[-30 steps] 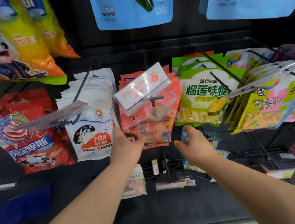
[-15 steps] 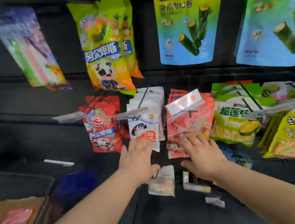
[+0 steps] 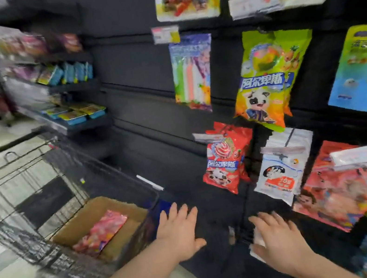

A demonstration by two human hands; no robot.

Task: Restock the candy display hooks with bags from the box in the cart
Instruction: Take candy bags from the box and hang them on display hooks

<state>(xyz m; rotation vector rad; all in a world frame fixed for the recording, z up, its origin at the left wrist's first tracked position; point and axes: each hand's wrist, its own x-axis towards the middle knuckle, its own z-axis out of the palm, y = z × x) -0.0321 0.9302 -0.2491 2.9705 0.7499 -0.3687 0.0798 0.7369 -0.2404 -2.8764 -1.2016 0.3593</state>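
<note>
Drawing left hand [image 3: 179,231] and right hand [image 3: 279,238] back from hooked bags [image 3: 343,186] at right, holding fingers [image 3: 182,212] spread and empty at lower centre, bringing candy bag [image 3: 101,234] in box [image 3: 128,213] in cart [image 3: 15,193] into view lower left.

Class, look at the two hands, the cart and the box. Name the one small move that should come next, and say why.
Probably reach the left hand down and left into the cardboard box in the cart and take the pink bag. Both hands are open and hold nothing, and the left is nearer the box than the right hand.
</note>
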